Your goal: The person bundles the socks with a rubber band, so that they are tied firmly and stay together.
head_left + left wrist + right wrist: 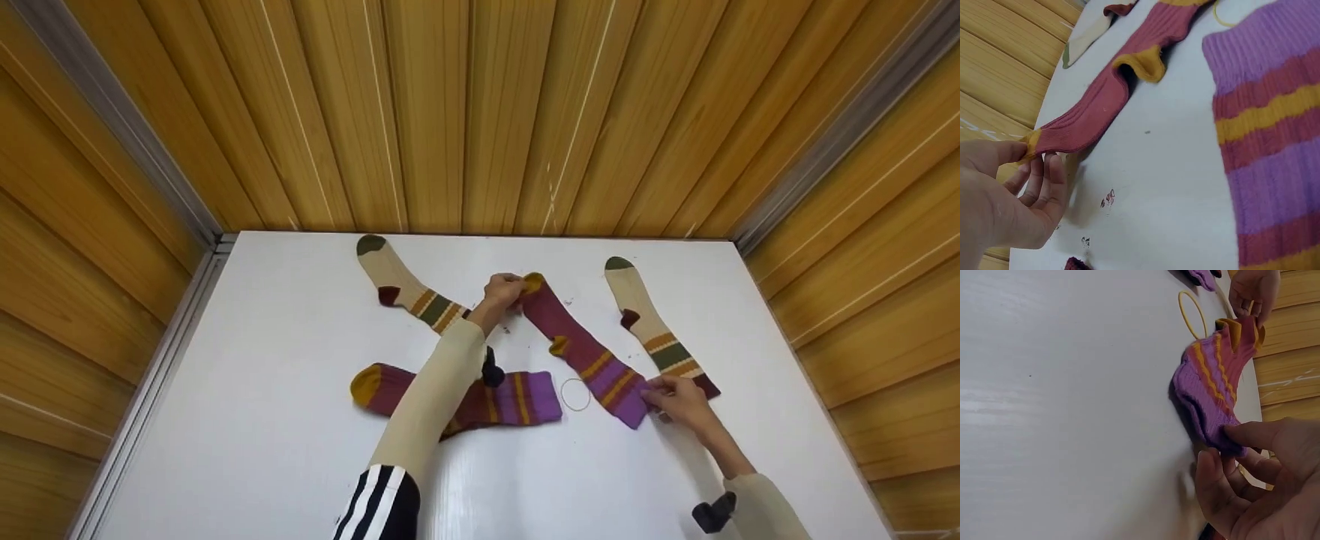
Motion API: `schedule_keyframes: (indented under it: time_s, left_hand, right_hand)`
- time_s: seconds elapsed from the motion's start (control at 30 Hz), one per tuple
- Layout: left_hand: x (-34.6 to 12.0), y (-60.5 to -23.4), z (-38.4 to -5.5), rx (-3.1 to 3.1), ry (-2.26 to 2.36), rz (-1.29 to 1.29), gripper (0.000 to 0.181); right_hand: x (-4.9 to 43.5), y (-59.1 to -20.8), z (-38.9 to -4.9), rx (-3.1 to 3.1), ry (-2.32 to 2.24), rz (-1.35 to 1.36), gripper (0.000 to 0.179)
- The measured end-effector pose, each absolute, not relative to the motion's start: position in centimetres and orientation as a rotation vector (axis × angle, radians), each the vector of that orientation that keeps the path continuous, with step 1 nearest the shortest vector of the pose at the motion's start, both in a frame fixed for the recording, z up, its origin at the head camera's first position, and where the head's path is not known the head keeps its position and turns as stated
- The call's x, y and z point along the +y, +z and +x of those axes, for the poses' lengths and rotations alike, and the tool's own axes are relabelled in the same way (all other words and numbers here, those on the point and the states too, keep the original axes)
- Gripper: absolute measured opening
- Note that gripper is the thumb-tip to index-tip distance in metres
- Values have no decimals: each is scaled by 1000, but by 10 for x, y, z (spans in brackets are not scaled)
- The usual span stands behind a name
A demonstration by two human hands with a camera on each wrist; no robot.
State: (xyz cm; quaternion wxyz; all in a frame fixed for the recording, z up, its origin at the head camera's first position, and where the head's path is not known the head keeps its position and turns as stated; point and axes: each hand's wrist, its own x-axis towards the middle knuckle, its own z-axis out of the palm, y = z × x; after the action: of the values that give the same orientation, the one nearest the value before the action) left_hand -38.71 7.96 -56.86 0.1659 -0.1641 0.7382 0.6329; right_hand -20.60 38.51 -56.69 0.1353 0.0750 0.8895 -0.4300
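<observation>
A maroon sock (564,322) with a mustard toe and heel and a purple striped cuff stretches between my two hands. My left hand (504,291) pinches its mustard toe; in the left wrist view the toe end is lifted off the table. At the other end, my right hand (679,405) pinches a corner of the purple cuff (1207,405). A matching maroon sock (529,397) lies flat on the table, partly hidden under my left forearm. Beside it is a thin yellow rubber band (575,394), just left of the held sock.
A beige sock (409,281) with a green toe lies at the back left, its cuff hidden by my left arm. Another beige sock (637,300) lies at the right, its cuff close to my right hand. The white table (262,337) meets wood-look panels (427,112) behind.
</observation>
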Motion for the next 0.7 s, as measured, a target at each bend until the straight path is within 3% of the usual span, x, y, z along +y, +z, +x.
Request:
schedule_keyframes:
  time_s: [0.27,0.53,0.7]
  left_hand:
    - [69,-559,-378,1984,1913,-353,21]
    - [43,-546,-370,1857,2086,-294,28]
    - [29,-530,-362,1798,2179,-262,26]
  right_hand:
    - [391,-544,-212,2526,-1307,203,43]
    - [384,-524,-217,2466,-1542,251,35]
    - [375,-517,-220,2472,-1673,291,38]
